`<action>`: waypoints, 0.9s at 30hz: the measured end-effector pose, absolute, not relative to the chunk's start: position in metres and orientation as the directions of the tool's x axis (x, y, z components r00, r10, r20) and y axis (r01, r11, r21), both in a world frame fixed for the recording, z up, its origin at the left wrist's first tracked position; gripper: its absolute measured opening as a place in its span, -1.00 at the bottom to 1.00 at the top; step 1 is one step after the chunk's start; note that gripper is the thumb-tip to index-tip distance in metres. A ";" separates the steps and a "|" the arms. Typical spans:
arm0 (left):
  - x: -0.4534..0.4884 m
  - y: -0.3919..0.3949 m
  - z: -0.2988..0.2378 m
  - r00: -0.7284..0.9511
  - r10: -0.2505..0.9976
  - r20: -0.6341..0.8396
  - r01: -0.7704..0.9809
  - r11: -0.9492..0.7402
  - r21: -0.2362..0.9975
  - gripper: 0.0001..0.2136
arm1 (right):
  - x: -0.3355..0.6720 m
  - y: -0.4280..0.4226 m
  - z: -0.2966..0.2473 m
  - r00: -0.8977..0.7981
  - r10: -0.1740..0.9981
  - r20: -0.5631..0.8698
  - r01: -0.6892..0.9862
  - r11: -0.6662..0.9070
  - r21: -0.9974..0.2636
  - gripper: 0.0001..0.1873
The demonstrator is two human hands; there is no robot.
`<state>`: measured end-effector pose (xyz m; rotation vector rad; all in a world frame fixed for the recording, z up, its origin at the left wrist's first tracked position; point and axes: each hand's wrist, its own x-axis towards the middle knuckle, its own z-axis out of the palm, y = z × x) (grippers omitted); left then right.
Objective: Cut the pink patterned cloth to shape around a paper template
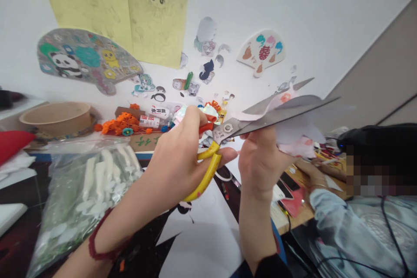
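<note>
My left hand [179,152], with a dark red cord around its wrist, is closed on scissors [228,128] with yellow and orange handles. The blades are apart and point right, with paper between them. My right hand [260,156] is raised just below the blades, its fingers closed on a piece of white paper [304,117] with pink and orange markings. Part of that paper and some of the right fingers are hidden behind the blades. A narrow strip of the paper curls up over the upper blade.
White sheets [202,234] lie on the dark table below. A clear plastic bag [87,191] sits at left, near orange crocheted pieces [120,124] and a round tan basket [55,117]. Another person's sleeve [339,217] is at right. Drawings and fans hang on the wall.
</note>
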<state>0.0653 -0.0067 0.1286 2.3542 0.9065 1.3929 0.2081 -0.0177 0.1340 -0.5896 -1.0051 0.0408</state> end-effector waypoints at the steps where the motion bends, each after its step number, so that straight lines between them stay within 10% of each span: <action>1: 0.065 -0.007 0.129 0.349 0.632 0.692 0.376 -0.771 0.514 -0.62 | 0.208 -0.017 0.134 0.544 0.299 0.784 0.230 0.845 -0.483 -0.84; 27: 0.072 -0.009 0.132 0.312 0.636 0.706 0.386 -0.764 0.517 -0.62 | 0.215 -0.008 0.126 0.503 0.097 0.859 0.375 0.871 -0.318 -0.87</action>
